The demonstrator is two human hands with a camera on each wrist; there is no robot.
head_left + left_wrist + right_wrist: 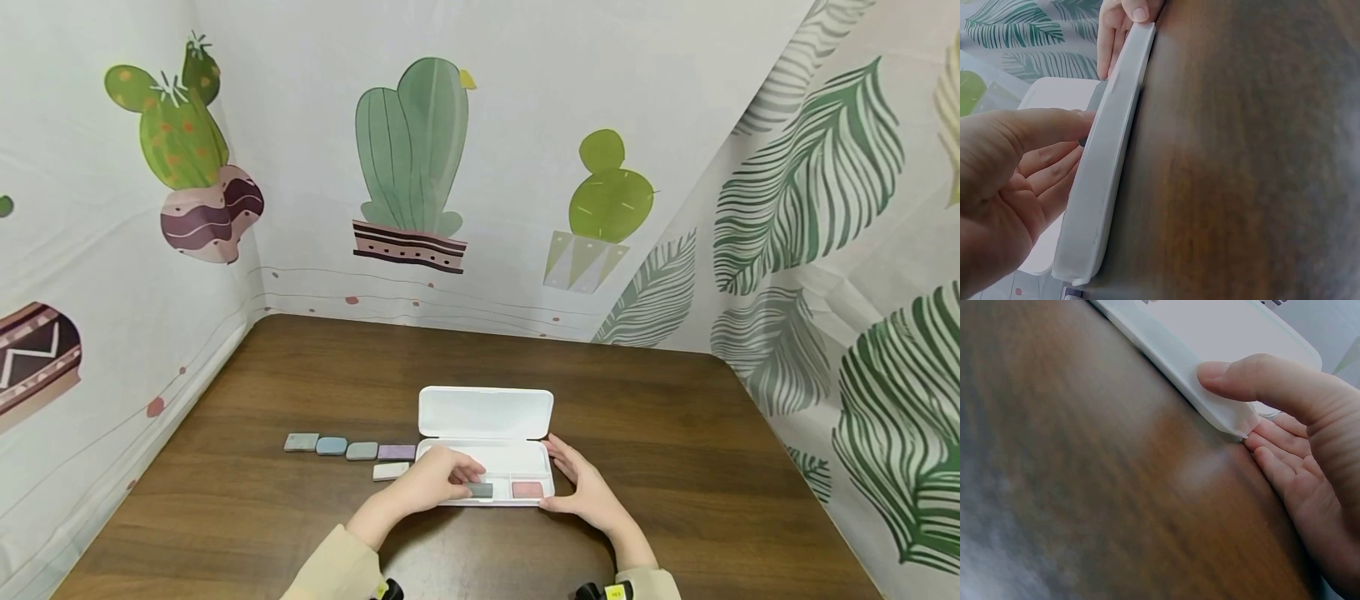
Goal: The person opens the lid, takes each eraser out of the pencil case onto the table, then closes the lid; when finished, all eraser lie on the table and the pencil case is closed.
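A white hinged case lies on the table with its lid raised at the back. My left hand reaches over the case's left part, thumb and fingers pinching a dark grey rectangular block in the front row. To the right of that block, a pink block sits in its own compartment. My right hand grips the case's right end; in the right wrist view its thumb presses the front edge and the fingers lie along the end. The left hand covers the front left compartment.
Left of the case runs a row of flat blocks: a grey-green one, a blue one, a grey one and a purple one. A white block lies in front of the purple one. Patterned cloth hangs behind the table.
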